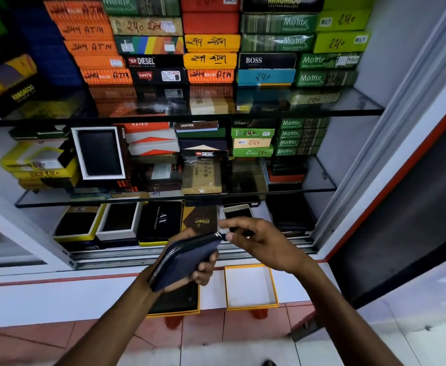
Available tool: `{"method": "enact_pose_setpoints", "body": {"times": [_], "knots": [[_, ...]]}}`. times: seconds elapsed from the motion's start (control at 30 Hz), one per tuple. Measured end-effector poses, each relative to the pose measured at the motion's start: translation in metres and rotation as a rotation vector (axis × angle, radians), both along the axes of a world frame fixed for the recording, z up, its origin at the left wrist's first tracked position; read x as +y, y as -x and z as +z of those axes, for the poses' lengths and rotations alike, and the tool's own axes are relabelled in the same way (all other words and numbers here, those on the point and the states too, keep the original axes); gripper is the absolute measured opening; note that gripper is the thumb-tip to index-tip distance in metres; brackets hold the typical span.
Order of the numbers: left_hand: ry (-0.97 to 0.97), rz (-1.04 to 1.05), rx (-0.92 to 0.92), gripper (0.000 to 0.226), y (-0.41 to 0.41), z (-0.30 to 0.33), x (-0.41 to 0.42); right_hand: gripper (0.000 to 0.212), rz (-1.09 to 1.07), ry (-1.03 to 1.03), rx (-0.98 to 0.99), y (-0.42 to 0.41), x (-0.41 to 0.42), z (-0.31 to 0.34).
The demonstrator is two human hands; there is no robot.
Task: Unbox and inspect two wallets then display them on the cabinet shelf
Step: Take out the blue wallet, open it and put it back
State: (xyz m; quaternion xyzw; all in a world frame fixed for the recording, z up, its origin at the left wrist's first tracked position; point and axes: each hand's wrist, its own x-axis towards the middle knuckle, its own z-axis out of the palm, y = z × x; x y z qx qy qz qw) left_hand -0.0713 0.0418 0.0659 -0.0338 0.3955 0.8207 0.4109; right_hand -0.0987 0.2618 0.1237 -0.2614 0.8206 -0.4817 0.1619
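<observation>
My left hand (200, 270) holds a dark blue zip-around wallet (182, 262) tilted in front of the cabinet's bottom shelf. My right hand (258, 241) pinches the zipper pull at the wallet's upper right corner. Below the wallet, on the white ledge (58, 299), lie an orange-rimmed box tray with a white inside (250, 286) that holds nothing and an orange-rimmed box part with a dark inside (177, 302), partly hidden by my left hand.
The cabinet has glass shelves (163, 199) packed with stacked wallet boxes. Its bottom shelf holds open boxes with dark wallets (118, 220) and a black boxed wallet (161, 220). An aluminium sliding track (137, 257) runs along the front, and a door frame (375, 180) stands at right.
</observation>
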Motion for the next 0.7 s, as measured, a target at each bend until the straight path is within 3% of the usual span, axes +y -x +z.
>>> {"method": "enact_pose_setpoints", "body": {"times": [0.07, 0.13, 0.27, 0.43, 0.53, 0.63, 0.7], "knots": [[0.032, 0.012, -0.036, 0.041, 0.004, 0.002, -0.004, 0.024, 0.044, -0.008, 0.007, 0.002, -0.005, 0.005], [-0.061, -0.054, -0.037, 0.045, 0.006, 0.008, -0.007, 0.015, 0.038, -0.001, 0.0, 0.003, -0.007, 0.01], [0.037, -0.067, -0.003, 0.044, 0.005, 0.017, -0.018, 0.005, -0.03, -0.023, 0.057, 0.002, -0.008, 0.019], [0.321, 0.095, 0.081, 0.038, 0.003, 0.033, -0.007, 0.006, -0.133, -0.092, 0.179, -0.02, -0.013, 0.037], [0.479, 0.293, 0.165, 0.037, 0.004, 0.036, 0.001, 0.007, -0.115, -0.114, 0.256, -0.036, -0.017, 0.052], [0.471, 0.451, 0.132, 0.031, 0.01, 0.032, 0.006, 0.009, -0.141, -0.174, 0.316, -0.039, -0.018, 0.055], [0.462, 0.45, 0.062, 0.034, 0.013, 0.03, 0.003, 0.009, -0.225, -0.149, 0.304, -0.028, -0.012, 0.05]]}}
